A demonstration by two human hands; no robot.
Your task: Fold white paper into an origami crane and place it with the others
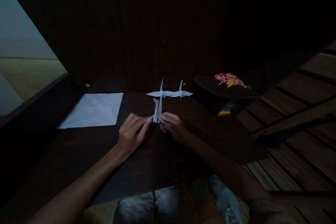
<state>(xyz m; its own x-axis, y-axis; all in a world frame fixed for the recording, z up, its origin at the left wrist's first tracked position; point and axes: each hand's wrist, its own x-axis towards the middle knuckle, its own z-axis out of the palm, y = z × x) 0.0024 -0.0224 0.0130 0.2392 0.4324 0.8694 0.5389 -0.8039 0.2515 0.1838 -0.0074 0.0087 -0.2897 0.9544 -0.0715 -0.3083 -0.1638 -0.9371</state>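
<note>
A white origami crane (156, 114) is held between my two hands, a little above the dark desk (147, 168). My left hand (133, 132) pinches its left wing tip between thumb and fingers. Around the right side of the crane, my right hand (173, 124) has its fingers closed, with the other wing pointing down across them. Just behind stand two white paper cranes (171, 93) side by side, their wings meeting in the middle. To the left lies a creased sheet of white paper (95, 109), flat on the desk.
On a small corner shelf (207, 84) at the right sits a pile of colourful small pieces (231, 79). A dark panel (147, 35) rises behind the desk, and a raised side board (34, 101) borders the left. Wooden slats (301, 154) show at the right.
</note>
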